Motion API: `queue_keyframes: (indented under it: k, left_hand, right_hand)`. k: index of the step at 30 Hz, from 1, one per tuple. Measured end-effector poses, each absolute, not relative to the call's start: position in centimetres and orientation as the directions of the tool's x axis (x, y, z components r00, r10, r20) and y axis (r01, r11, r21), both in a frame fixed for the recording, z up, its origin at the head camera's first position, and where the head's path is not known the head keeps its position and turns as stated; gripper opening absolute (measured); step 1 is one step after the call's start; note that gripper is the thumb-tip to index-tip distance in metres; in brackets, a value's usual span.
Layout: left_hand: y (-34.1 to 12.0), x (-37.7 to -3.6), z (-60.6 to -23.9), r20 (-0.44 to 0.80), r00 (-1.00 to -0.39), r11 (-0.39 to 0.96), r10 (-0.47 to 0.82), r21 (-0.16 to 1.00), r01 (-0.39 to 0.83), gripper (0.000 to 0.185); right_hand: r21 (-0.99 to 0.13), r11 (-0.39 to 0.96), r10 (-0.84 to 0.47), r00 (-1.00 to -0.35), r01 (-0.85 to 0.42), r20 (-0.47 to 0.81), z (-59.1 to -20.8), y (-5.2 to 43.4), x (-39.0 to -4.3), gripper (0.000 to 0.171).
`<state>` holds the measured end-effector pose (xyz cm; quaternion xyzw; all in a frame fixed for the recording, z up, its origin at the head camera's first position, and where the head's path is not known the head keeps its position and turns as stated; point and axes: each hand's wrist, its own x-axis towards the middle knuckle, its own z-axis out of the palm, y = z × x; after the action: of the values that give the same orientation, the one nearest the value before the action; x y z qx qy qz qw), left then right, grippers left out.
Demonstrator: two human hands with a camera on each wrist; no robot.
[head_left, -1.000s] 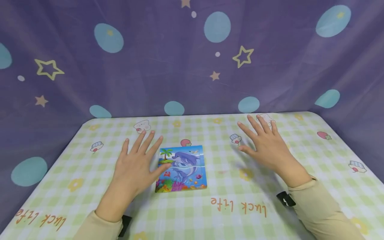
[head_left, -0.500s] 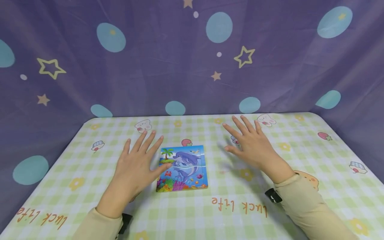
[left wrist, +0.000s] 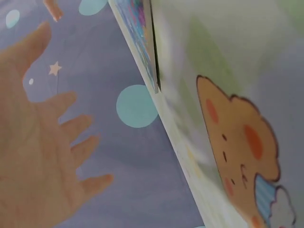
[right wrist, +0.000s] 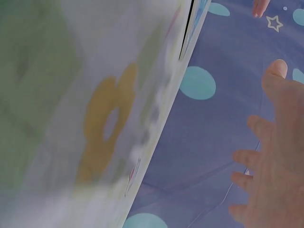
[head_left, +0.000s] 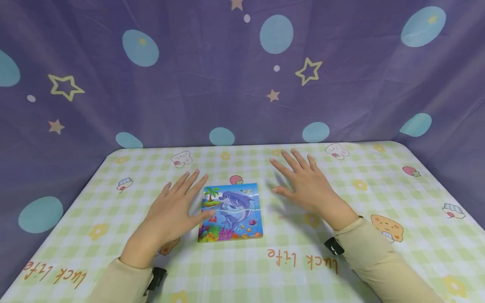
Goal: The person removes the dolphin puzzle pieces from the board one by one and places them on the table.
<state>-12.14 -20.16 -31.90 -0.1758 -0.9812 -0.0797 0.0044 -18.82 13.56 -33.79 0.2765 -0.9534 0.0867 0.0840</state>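
Purple backdrop cloth (head_left: 212, 84) with teal dots and stars hanging behind, green-and-white checked surface (head_left: 288, 273) in front, printed with flowers, little cartoon animals and "luck life" in orange. Dolphin puzzle (head_left: 230, 211) lying flat near the middle of the surface, colourful side up, with a faint seam across it that looks like joined pieces but too small to be sure. Left hand (head_left: 172, 214) flat beside the puzzle's left edge, fingers straight and spread, thumb tip touching or overlapping that edge, hard to call exactly which. No grip on anything there. Right hand (head_left: 307, 185) just right of the puzzle, apart from it, also spread wide and holding nothing; can't tell whether hovering or resting on the cloth. Beige sleeves cut off at the bottom edge, black straps at both wrists. Nothing standing between either hand and the puzzle. Wrist views pretty rough: tilted, blurry, mostly cloth pattern. Left wrist view catches only the thin edge of the puzzle (left wrist: 142, 33) seen side-on, plus an open palm (left wrist: 33, 156) against the backdrop. Right wrist view shows spread fingers (right wrist: 273, 156) and a sliver of puzzle edge (right wrist: 192, 23), picture side not readable at all.
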Motion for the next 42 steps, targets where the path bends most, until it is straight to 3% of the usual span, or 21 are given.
queue_keyframes:
  k: [8, 21, 31, 42]
  left_hand:
    - [-20.6, -12.5, -32.5, -0.031, -0.922, 0.876, 0.385, 0.325, 0.355, 0.094]
    - [-21.7, -14.2, -32.7, -0.145, -0.879, 0.771, 0.455, 0.558, 0.307, 0.092]
    - [-22.1, -16.1, -33.6, -0.188, -0.865, 0.769, 0.465, 0.571, 0.289, 0.099]
    - [-21.7, -16.4, -33.6, -0.219, -0.868, 0.834, 0.445, 0.455, 0.312, 0.092]
  right_hand:
    - [-0.128, 0.828, -0.525, -0.834, -0.546, 0.168, -34.0, 11.9, -18.5, 0.074]
    - [-0.288, 0.745, -0.613, -0.788, -0.602, 0.059, -34.1, 8.0, -17.8, 0.072]
    - [-0.37, 0.693, -0.664, -0.747, -0.618, 0.004, -34.0, 5.1, -17.8, 0.072]
    - [-0.435, 0.659, -0.699, -0.714, -0.614, -0.051, -34.3, 2.2, -19.7, 0.064]
